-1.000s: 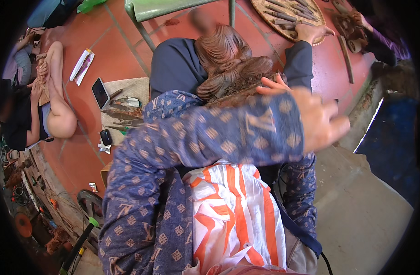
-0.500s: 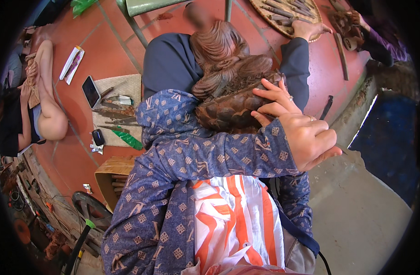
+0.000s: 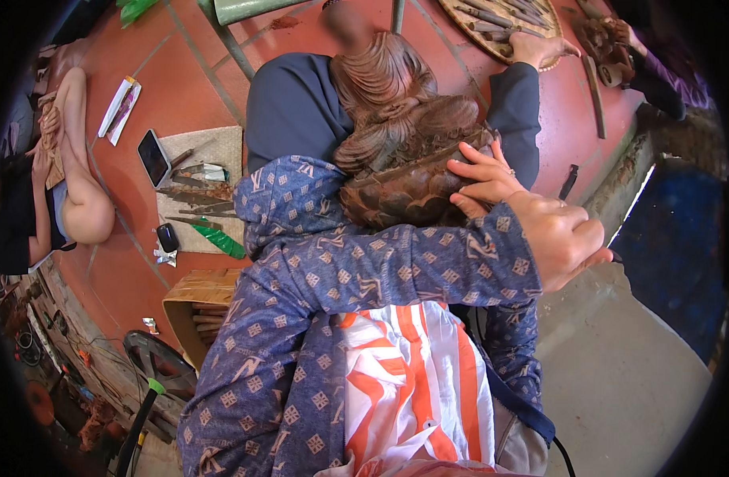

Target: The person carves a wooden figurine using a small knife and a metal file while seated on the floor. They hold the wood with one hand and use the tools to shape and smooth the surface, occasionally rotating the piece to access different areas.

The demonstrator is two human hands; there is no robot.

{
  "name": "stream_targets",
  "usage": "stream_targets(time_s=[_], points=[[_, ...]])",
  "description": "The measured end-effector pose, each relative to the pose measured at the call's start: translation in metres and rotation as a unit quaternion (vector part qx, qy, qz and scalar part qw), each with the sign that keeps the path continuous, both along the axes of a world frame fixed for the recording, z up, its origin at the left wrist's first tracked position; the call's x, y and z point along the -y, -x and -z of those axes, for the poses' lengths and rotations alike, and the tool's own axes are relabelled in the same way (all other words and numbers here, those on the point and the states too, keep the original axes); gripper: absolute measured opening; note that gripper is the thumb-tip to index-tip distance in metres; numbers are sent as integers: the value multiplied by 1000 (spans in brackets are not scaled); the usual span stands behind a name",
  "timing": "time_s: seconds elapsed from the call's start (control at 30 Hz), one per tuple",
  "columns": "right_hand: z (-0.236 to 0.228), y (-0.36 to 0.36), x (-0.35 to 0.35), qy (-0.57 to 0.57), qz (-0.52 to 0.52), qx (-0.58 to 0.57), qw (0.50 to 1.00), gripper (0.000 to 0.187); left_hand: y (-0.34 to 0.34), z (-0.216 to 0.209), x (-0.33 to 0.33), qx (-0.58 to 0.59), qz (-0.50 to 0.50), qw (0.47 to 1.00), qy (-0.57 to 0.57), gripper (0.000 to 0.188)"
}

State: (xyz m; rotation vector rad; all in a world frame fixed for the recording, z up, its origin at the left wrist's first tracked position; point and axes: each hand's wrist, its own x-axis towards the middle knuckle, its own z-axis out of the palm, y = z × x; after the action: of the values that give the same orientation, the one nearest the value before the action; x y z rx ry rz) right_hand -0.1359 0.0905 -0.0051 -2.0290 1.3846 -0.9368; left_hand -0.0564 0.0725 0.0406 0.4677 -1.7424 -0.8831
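Observation:
A brown carved wooden statue (image 3: 384, 79) of a seated, robed figure lies tilted between my dark-trousered legs. Its petal-carved base (image 3: 400, 195) is turned toward me. My right hand (image 3: 489, 176), a ring on one finger, rests its outstretched fingers on the right end of that base. Across my body reaches my left arm in a blue patterned sleeve. My left hand (image 3: 567, 242) is closed in a fist beside the right wrist, which it hides. A small dark tip shows past that fist; what it grips is hidden.
Left of me, a pale mat (image 3: 221, 147) holds several carving tools and a phone (image 3: 153, 157). Nearer stands a cardboard box (image 3: 193, 306) with handles inside. A round woven tray (image 3: 503, 32) of tools lies far right. Other people sit at far left and far right.
My left fist has shifted right, away from the statue. The right hand has slid slightly right along the base, fingers still on it. The statue stays almost in place.

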Motion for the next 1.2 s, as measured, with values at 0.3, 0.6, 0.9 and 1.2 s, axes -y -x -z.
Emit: stream_targets(time_s=[0.3, 0.6, 0.9, 1.2], points=[[-12, -4, 0, 4, 9, -29, 1000, 15, 2, -1, -6, -19, 6, 999, -46, 33], [-24, -22, 3, -35, 23, -81, 996, 11, -15, 0, -2, -27, 3, 997, -76, 35], [-33, -30, 0, 7, 44, -161, 986, 15, -30, -1, -8, -75, 13, 995, -63, 38], [-33, -34, -3, -8, 70, -125, 990, 15, -27, -2, -14, -134, -16, 988, -74, 42]])
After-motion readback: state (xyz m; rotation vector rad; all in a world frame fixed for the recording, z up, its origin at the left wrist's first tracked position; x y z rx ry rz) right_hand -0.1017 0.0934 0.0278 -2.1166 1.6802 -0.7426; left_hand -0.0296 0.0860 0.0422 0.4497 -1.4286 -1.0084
